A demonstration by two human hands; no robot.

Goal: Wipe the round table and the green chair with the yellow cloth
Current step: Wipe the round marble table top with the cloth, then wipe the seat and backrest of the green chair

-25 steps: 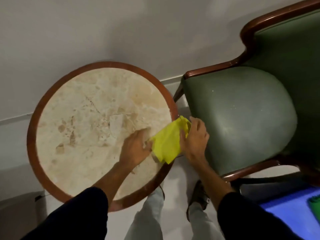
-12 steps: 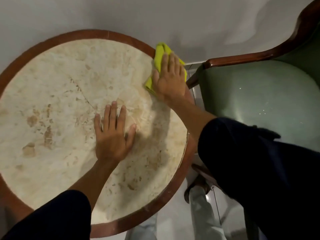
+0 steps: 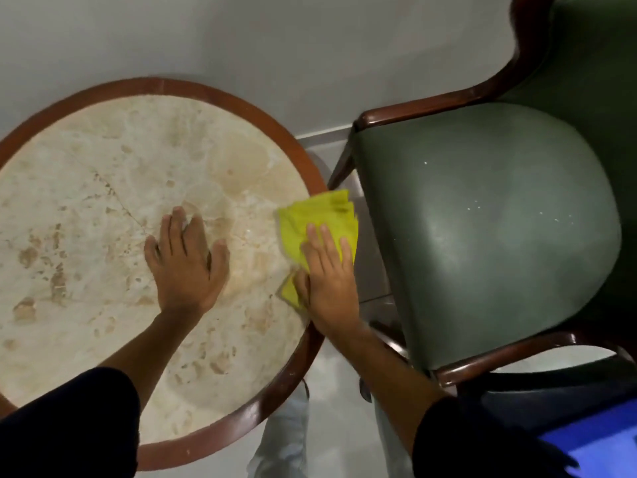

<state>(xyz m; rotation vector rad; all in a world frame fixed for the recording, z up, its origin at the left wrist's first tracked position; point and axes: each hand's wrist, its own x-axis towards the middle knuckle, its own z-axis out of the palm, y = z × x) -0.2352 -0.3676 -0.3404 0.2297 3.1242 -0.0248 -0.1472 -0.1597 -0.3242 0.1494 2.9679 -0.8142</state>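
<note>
The round table [image 3: 86,208] has a beige marble top and a brown wooden rim. My left hand [image 3: 186,263] lies flat on the marble near its middle, fingers spread, holding nothing. My right hand [image 3: 329,281] presses flat on the folded yellow cloth [image 3: 317,222] at the table's right edge; part of the cloth overhangs the rim. The green chair [image 3: 482,229] stands just right of the table, its padded seat dusty with small white specks.
A grey wall runs behind the table and chair. The chair's dark wooden armrest [image 3: 431,105] and front rail [image 3: 517,353] frame the seat. My legs and shoes [image 3: 286,439] stand on the pale floor between both pieces. A blue object [image 3: 599,450] shows at bottom right.
My right hand has slid the cloth from the table's far right rim back toward me along the right edge. My left hand stays flat on the marble. The view has pulled back.
</note>
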